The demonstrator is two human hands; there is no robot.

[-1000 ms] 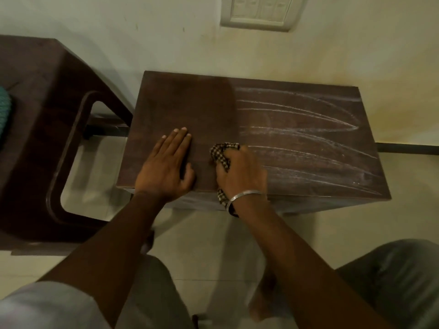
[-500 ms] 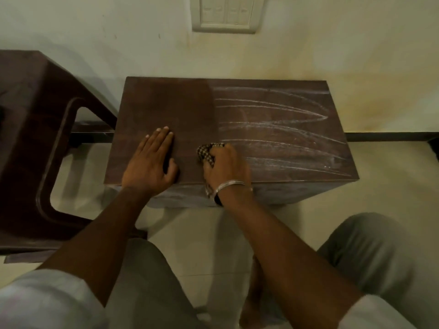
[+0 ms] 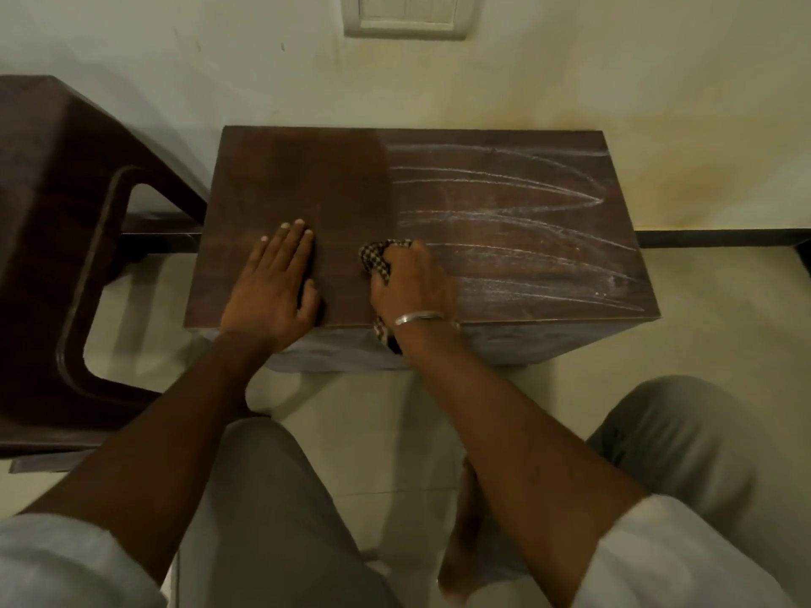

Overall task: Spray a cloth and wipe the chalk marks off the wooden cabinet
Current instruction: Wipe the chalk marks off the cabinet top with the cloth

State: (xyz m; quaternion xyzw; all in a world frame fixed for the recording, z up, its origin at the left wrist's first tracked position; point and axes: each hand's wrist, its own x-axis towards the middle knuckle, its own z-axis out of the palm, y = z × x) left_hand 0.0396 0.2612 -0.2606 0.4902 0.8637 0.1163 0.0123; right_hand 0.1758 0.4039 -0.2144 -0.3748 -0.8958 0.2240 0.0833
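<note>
Pale cream wall (image 3: 570, 81) rises behind a low dark-brown wooden cabinet (image 3: 307, 177) that stands on a light tiled floor (image 3: 386, 432), with a white switch plate (image 3: 406, 15) on the wall at twelve o'clock. White chalk marks (image 3: 504, 217), long curved streaks, cover the cabinet top from its middle out to three o'clock, while the part toward nine o'clock is bare dark wood. At the near edge, the left hand (image 3: 270, 287) lies flat on the bare wood, palm down, its fingers straight and close together. Just beside it, at the boundary of the chalked area, the right hand (image 3: 414, 283) presses down a bunched checked brown-and-cream cloth (image 3: 377, 258), fingers curled tight around it; one end pokes out past the knuckles, another hangs over the front edge below a silver bangle (image 3: 419, 317) on the wrist. A dark-brown plastic stool (image 3: 66, 212) stands at nine o'clock, near the cabinet.
</note>
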